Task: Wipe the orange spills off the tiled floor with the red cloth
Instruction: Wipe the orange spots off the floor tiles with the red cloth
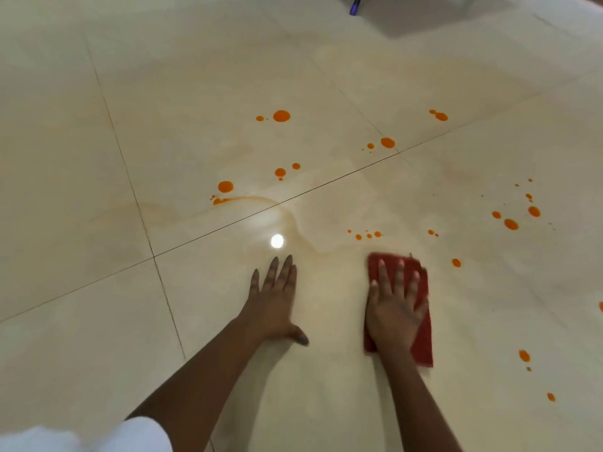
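Observation:
My right hand point(396, 305) presses flat on a red cloth point(421, 344) that lies on the cream tiled floor point(98, 190), fingers spread over it. My left hand point(275, 298) rests flat on bare tile to the cloth's left, fingers apart, holding nothing. Orange spills dot the floor beyond and to the right: a big drop point(281, 116) at the far middle, a drop with a smeared streak point(225, 187), small dots point(368, 235) just ahead of the cloth, a cluster point(511, 224) at the right, and drops point(524, 355) to the near right.
Dark grout lines cross the floor; two meet at a joint point(154, 256) left of my left hand. A bright light reflection point(277, 241) shines ahead of my left hand. A blue-purple object point(355, 4) shows at the top edge. White clothing point(81, 435) fills the bottom left.

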